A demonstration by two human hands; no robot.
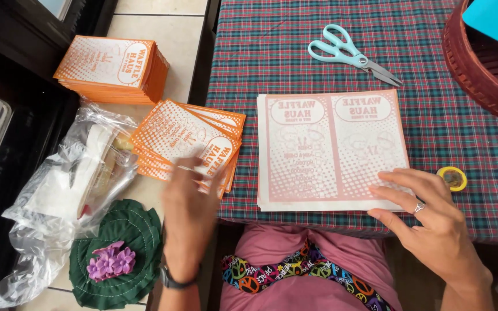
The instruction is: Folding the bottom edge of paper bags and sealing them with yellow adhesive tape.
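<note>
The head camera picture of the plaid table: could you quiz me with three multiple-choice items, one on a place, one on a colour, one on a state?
1. Where do the scissors lie?
A. on the floor
B. on the plaid tablecloth, beyond the pink printed sheets
C. in the plastic bag

2. What colour are the scissor handles?
A. light teal
B. red
C. black

3. What is the right hand doing?
A. lifting the scissors
B. gripping the yellow tape roll
C. resting fingertips on the sheets' near corner

Answers: 1 B, they lie on the cloth past the sheets. 2 A, both loops are teal. 3 C, its fingers lie flat on the corner.
</note>
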